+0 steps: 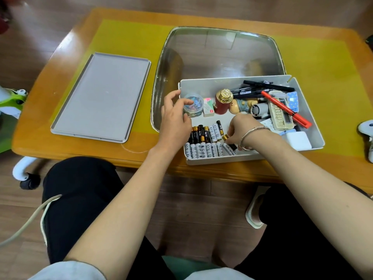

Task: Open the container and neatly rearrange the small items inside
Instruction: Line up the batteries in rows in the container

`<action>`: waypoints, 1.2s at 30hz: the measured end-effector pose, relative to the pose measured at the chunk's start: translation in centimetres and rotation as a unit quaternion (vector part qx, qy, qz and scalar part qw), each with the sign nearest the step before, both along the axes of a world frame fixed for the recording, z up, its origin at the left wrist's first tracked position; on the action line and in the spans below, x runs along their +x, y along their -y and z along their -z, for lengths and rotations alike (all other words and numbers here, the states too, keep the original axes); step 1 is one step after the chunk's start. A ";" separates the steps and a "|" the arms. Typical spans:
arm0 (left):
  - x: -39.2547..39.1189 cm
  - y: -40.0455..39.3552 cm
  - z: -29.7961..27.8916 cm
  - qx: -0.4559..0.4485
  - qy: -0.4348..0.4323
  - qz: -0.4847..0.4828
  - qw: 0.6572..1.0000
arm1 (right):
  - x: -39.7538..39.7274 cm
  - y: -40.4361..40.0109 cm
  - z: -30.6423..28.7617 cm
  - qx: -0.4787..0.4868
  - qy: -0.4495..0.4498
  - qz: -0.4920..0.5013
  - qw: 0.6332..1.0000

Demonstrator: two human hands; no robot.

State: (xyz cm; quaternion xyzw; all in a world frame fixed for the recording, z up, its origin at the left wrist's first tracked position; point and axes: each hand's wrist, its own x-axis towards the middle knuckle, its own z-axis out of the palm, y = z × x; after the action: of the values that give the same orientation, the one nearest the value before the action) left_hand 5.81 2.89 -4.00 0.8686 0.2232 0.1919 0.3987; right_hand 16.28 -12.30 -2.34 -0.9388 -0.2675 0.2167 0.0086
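Observation:
An open white container sits on the table at the right, its grey lid lying flat to the left. Several batteries stand in two rows in its near left corner. My right hand reaches into the box, fingers curled round a black and gold battery at the right end of the rows. My left hand hovers at the box's left wall with relaxed fingers, touching a small clear tub of clips. Pens, a red marker and a red bottle fill the far side.
A large clear plastic cover lies behind the box on a yellow mat. A white block sits in the box's near right corner. The wooden table's front edge runs above my knees. A white wheeled chair base stands lower left.

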 end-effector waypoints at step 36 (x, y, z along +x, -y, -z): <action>0.0 0.1 0.3 -0.027 0.007 -0.006 1.000 | 0.9 -1.0 0.7 0.096 -0.026 0.058 0.993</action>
State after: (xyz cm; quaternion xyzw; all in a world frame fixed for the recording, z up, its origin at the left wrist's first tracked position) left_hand 5.82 2.81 -4.29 0.8545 0.2307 0.1945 0.4228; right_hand 17.17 -11.34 -3.04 -0.9417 -0.2317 0.2132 0.1183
